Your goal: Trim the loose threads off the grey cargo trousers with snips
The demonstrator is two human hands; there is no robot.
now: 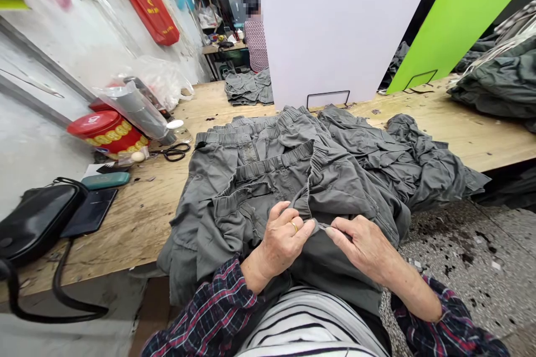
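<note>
Head view:

1. A plywood workbench (138,217) ran above a speckled terrazzo floor (460,251), with a white partition (335,22) and a lime-green panel (460,28) rising behind the work. Beyond the partition's left edge, a co-worker in a checked top (256,44) sat near a smaller pile of folded grey trousers (249,87).
2. Along the wall side of the bench lay a black shoulder bag (37,223), a red tin (106,133), a teal hard case (105,180) and black-handled scissors (170,152).
3. Grey cargo trousers (268,164) lay heaped at the bench's near edge, their elastic waistbands uppermost, and the top pair spilled toward the person's striped shirt (310,323).
4. The left hand (285,237) was mostly closed, its thumb and forefinger pinching an edge of the top pair.
5. The right hand (360,242) was also nearly closed, its thumb and forefinger pinching a thin edge of the same grey cloth. The exact part was too small to tell.
6. Both pinches sat just apart, a placing that probably gave good control: fingertips close together limit slipping and puckering.
7. A gold ring (294,226) circled 1 left-hand finger.
</note>
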